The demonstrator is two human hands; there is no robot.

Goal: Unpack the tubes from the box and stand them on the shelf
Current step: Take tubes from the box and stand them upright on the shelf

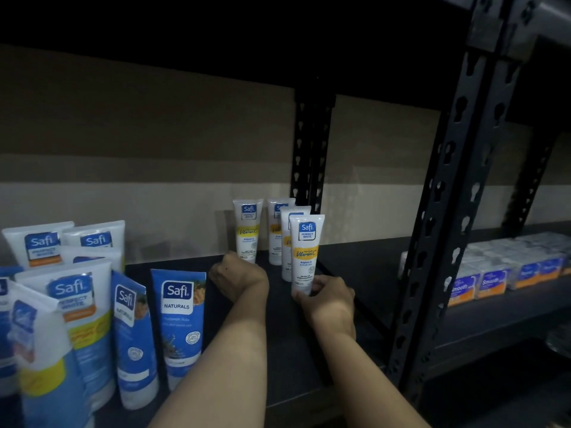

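Dark shelf [284, 335]: right hand [327, 296] pinches front tube [306, 251] at its base; left hand [239, 281], grip unclear. A tilted release could topple rear tubes [276, 233] just beyond that hand.

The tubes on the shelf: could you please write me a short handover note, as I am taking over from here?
Right hand grips the base of the front tube, which stands upright on the shelf.
Left hand is at the foot of the left tube; fingers hidden, so grip unclear.
Done: those and the other two tubes stand at the shelf's right end.
Left: release the front tube; the box is out of view, so the remaining count is unknown.
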